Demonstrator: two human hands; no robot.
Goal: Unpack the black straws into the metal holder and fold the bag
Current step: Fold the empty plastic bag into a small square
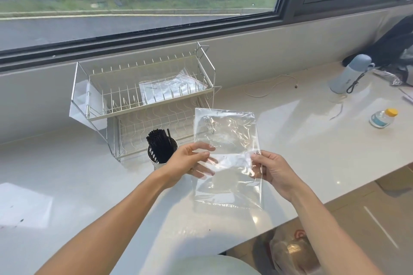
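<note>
A clear plastic bag [228, 131] hangs flat and empty in the air above the white counter. My left hand [190, 162] pinches its left edge at mid height. My right hand [271, 170] pinches its right edge at about the same height. To the left of my left hand stands the metal holder [154, 158], and a bundle of black straws [159, 143] stands upright in it. My left wrist hides the holder's lower right side.
A two-tier wire dish rack [143, 93] with a second clear bag on its upper shelf stands behind the holder. At the right are a pale blue flask [350, 74], a small bottle with a yellow cap [383, 117] and a thin cord [268, 87]. The counter's edge [312, 210] runs diagonally at lower right.
</note>
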